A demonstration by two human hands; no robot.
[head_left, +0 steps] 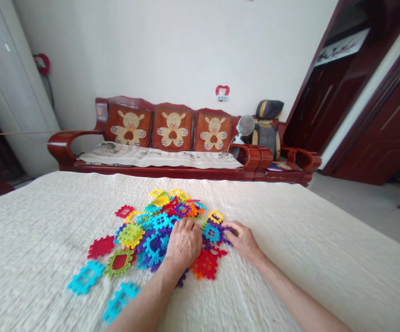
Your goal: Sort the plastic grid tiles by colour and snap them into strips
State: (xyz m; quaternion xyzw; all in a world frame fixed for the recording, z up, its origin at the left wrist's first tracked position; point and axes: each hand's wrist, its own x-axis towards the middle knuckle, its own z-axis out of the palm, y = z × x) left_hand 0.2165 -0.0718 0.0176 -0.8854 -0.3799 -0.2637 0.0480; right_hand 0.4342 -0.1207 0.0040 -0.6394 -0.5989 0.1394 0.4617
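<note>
White textured cloth [300, 235] under colourful notched pieces [160, 221], hands [185, 240] among them

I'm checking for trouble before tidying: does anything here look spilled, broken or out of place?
Nothing looks spilled or broken. Plastic interlocking pieces lie jumbled on the white cloth, with two light-blue window pieces apart at the near left; that seems ordinary scatter.
</note>
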